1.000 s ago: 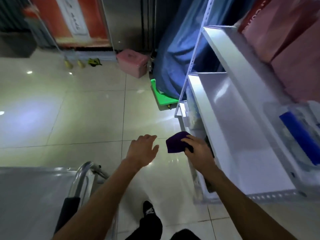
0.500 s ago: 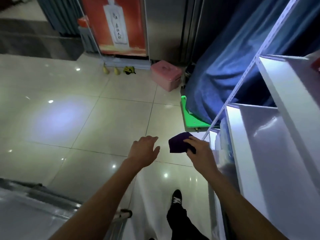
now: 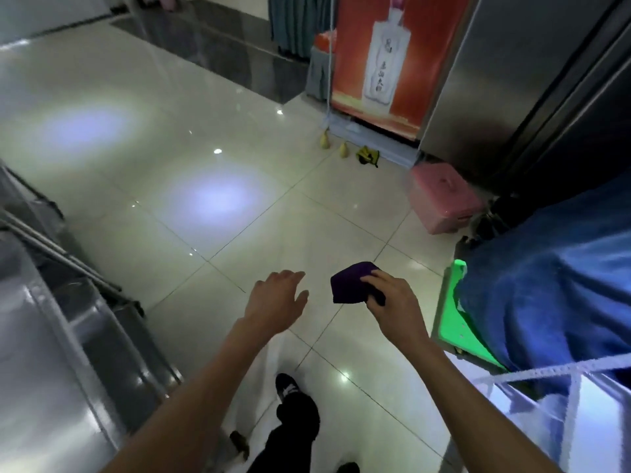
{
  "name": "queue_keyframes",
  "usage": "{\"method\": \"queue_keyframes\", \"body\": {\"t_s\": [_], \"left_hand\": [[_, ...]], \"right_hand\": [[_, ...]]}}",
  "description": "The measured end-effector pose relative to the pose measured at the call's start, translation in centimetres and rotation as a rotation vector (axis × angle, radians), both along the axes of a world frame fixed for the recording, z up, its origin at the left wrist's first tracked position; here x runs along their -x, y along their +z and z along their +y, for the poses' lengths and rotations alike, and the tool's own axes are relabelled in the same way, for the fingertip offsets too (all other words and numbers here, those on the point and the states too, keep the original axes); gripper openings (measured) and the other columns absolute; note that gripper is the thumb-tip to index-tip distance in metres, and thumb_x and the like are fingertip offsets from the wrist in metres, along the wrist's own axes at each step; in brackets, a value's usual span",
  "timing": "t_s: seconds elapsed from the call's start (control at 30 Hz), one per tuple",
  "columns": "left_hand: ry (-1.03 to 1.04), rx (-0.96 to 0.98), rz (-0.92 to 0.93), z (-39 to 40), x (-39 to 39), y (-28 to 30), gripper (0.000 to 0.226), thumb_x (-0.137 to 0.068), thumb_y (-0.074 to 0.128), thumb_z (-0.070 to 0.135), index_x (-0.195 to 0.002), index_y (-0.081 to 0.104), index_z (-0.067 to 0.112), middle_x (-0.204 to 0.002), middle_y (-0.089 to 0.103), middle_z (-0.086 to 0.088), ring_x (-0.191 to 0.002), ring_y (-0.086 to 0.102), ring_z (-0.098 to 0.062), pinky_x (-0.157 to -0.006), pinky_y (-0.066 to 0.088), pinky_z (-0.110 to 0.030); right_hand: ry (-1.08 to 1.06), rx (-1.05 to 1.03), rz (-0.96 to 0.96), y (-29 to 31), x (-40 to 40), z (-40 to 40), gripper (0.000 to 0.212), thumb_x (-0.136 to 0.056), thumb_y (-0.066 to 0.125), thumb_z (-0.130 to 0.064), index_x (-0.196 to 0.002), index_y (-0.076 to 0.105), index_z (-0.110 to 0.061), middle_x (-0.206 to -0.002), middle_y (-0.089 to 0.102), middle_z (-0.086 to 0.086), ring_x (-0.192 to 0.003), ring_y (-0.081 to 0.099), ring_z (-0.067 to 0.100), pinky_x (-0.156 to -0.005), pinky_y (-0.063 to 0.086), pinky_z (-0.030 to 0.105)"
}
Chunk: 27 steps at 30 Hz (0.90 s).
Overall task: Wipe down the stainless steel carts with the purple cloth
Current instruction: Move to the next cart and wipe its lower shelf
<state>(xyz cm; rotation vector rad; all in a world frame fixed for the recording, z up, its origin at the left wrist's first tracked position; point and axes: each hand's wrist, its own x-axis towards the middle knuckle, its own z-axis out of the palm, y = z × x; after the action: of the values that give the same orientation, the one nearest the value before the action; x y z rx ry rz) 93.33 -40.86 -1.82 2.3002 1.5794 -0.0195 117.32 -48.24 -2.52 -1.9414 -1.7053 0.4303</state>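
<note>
My right hand point(image 3: 396, 298) holds a folded purple cloth point(image 3: 350, 283) out in front of me, fingers curled over its edge. To its left, my left hand point(image 3: 278, 298) hovers over the tiled floor with fingers relaxed and spread, holding nothing. A stainless steel cart point(image 3: 41, 353) runs along the left edge of the view, its shiny top and rails below and left of my left arm. Neither hand touches the cart.
A pink plastic box point(image 3: 440, 196) sits on the floor at the back right beside a blue cloth cover point(image 3: 546, 285) over a green board point(image 3: 457, 322). A white metal shelf point(image 3: 563, 404) is at the lower right. An orange poster point(image 3: 386, 59) stands ahead. My leg and shoe point(image 3: 290, 404) are below.
The view has swung left, away from the white shelf; the cart now fills more of the left side. Both hands keep their pose, the cloth still held in my right hand.
</note>
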Motion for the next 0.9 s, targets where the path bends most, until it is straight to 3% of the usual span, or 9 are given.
{"method": "queue_keyframes", "body": {"t_s": [0.27,0.57,0.9], "left_hand": [[0.246,0.003,-0.068,12.2,7.5,-0.5,0.054,-0.103,0.041,0.046,-0.153,0.037,0.027,-0.153,0.047,0.002,-0.134,0.047,-0.022,-0.106,0.041,-0.042],[0.497,0.021,-0.05,20.8,15.2,-0.6,0.053,-0.102,0.043,0.046,-0.152,0.039,0.028,-0.151,0.048,0.003,-0.132,0.049,-0.022,-0.105,0.042,-0.042],[0.794,-0.005,0.036,31.4,21.8,-0.3,0.051,-0.102,0.044,0.045,-0.149,0.042,0.026,-0.147,0.052,0.0,-0.129,0.052,-0.023,-0.104,0.044,-0.044]], "right_hand": [[0.277,0.024,-0.028,0.5,7.5,18.7,0.043,-0.086,0.07,-0.004,-0.125,0.069,-0.023,-0.134,0.063,-0.004,-0.116,0.053,0.02,-0.099,0.038,0.025],[0.473,0.073,0.028,-0.2,14.9,32.6,0.043,-0.087,0.069,-0.003,-0.125,0.069,-0.022,-0.134,0.063,-0.002,-0.116,0.052,0.018,-0.098,0.037,0.022],[0.815,0.096,0.056,-0.7,24.6,50.0,0.043,-0.088,0.066,-0.005,-0.126,0.068,-0.024,-0.136,0.061,-0.003,-0.12,0.052,0.022,-0.103,0.041,0.028]]}}
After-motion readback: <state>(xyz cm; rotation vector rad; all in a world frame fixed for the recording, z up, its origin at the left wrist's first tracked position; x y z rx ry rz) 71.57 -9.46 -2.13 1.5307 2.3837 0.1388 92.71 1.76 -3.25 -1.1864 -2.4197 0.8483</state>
